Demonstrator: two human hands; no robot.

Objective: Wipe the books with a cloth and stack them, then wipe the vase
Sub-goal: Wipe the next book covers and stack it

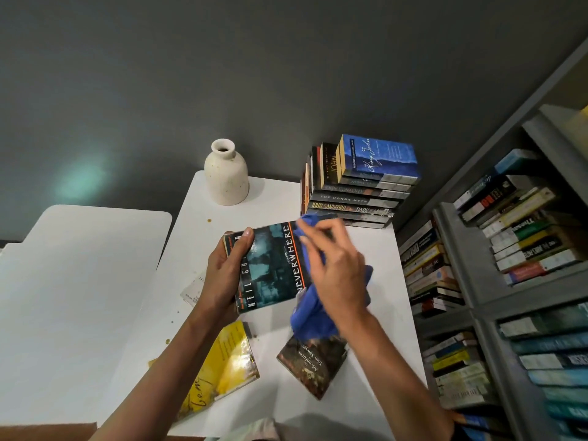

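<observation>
While held over the white table (270, 205), cover up and tilted: Neverwhere paperback (270, 268), clamped along its left edge in the left hand (222, 272), thumb hooked over the top corner. Pressed to its right side, blue cloth (313, 316), bunched under the curled fingers of the right hand (337, 272), wrist bent down. Nearer, yellow book (229, 361) and Tom Sawyer book (313, 364) lying flat; behind, stack of books (359, 192) right of cream vase (226, 173).

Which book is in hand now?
The teal Neverwhere book, held by the left hand; the yellow book and the Tom Sawyer book lie on the table.
</observation>
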